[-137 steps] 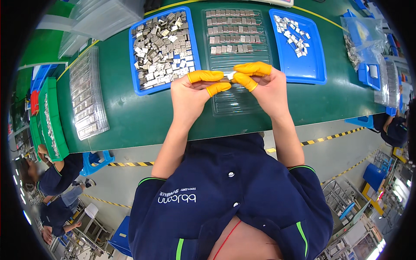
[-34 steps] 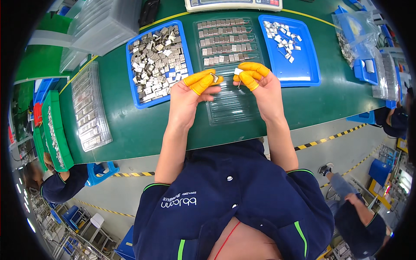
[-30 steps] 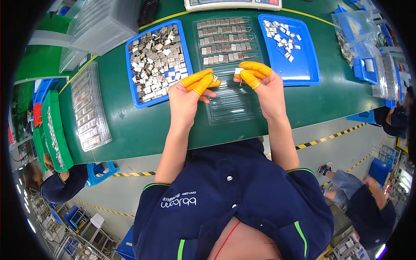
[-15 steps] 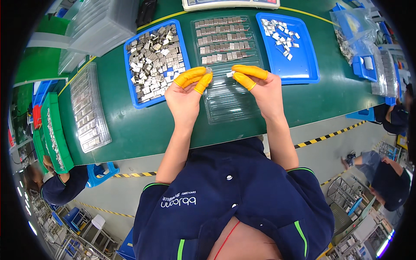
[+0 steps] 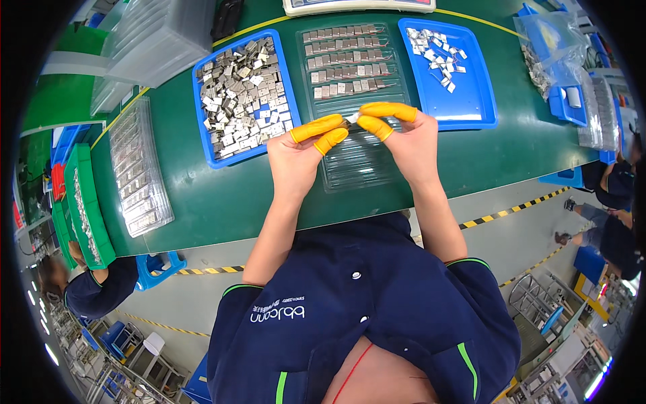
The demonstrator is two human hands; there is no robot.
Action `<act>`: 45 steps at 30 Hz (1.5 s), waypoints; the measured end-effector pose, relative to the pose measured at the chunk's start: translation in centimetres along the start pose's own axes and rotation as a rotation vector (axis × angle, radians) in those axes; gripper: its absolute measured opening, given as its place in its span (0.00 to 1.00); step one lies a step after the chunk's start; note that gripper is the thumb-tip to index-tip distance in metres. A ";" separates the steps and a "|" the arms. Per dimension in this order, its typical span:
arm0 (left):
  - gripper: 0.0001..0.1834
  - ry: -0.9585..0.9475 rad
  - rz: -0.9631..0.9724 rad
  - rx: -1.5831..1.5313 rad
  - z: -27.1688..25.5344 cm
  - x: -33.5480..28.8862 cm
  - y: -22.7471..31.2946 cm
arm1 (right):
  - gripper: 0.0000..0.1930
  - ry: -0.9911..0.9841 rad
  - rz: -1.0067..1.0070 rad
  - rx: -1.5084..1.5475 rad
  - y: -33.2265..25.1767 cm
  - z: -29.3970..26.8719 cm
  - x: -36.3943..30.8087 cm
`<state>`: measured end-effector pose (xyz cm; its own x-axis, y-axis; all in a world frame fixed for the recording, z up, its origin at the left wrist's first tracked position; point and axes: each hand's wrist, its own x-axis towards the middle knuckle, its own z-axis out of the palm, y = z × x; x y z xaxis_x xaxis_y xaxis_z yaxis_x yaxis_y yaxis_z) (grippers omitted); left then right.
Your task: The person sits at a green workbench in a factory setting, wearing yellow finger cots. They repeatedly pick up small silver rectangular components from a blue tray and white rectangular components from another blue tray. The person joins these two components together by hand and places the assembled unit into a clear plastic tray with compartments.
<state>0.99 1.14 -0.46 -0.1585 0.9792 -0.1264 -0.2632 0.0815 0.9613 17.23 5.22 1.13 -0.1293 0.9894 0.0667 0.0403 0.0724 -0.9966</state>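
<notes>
While both hands' fingers [image 5: 377, 124] pinch it, the small metal piece [image 5: 351, 118] lies crosswise, ends toward each hand.

The table [image 5: 202, 195] is dark green. On it, two trays [image 5: 239, 94] [image 5: 447, 74] are blue with silver-grey parts [image 5: 235, 101]. The finger covers [image 5: 323, 131] are orange.

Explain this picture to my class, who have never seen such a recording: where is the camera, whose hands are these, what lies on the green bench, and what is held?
The camera sits on a worker's head, looking down; its wide lens bends straight edges. The left hand and right hand are the worker's own, wearing orange finger covers. Together they pinch one small metal piece above a clear ridged tray on the green bench. A blue tray on the left is heaped with such pieces; another blue tray on the right holds few.
</notes>
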 end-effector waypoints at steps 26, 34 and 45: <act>0.11 -0.347 -0.119 0.093 -0.3 -0.6 1.5 | 0.10 -0.466 0.479 0.312 0.0 -2.9 -0.5; 0.15 -0.073 -0.233 -0.105 0.9 0.4 0.9 | 0.08 0.052 -0.273 -0.276 -0.3 -0.5 -0.4; 0.20 -0.039 -0.204 -0.111 1.4 1.5 -0.6 | 0.16 0.138 0.003 -0.160 -0.3 -1.6 -0.4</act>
<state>2.25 2.80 -0.90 -0.0549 0.9512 -0.3038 -0.3896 0.2597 0.8836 18.83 5.04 1.48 0.0073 0.9967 0.0810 0.1983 0.0780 -0.9770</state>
